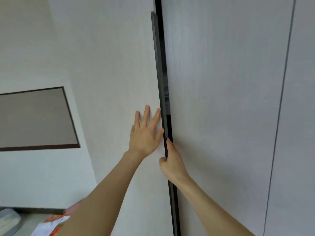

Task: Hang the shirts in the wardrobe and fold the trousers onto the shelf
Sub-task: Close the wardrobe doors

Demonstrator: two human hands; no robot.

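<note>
The wardrobe [221,99] fills most of the view from 12 o'clock round to 6 o'clock: tall, flat doors in a pale whitish wood grain, the right door greyer in shade. A narrow dark gap runs between the left door [110,65] and the right door [221,116], showing only darkness inside; no shirts or trousers can be made out there. A long, slim, dark handle strip [157,65] runs down the left door's edge. A second thin seam [283,82] runs down the panels at 3 o'clock.

At 9 o'clock, a greyish panel with a dark frame [34,116] sits on the white wall. At 7 o'clock, low in the corner, lies some orange and white fabric [52,225], blurred.

The left hand [144,133] lies flat on the left door, fingers straight and spread. Just below it, the right hand [172,162] curls its fingers round the handle strip, gripping it.
</note>
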